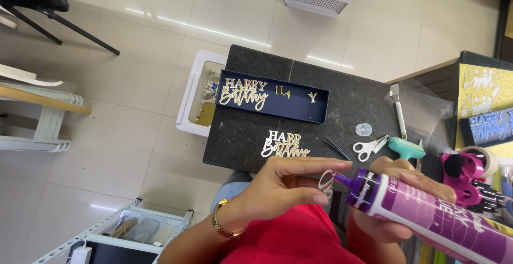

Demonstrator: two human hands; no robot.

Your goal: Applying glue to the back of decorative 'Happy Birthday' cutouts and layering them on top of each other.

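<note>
My left hand (286,184), with a gold bracelet on its wrist, pinches a small clear cut-out letter piece (326,183) between thumb and fingers. My right hand (393,200) grips a purple and white glue bottle (427,210), whose purple nozzle touches the letter piece. Beyond the hands, on the dark stone table (352,90), lies a white cut-out greeting sign (283,144). Further back, a navy tray (272,98) holds a gold cut-out sign and loose gold letters.
Tweezers (336,147), white scissors (370,146), a teal tool (406,147), a small clear cap (363,129), a white knife (398,111) and a pink tape dispenser (470,176) lie to the right. A white bin (199,90) stands left of the table.
</note>
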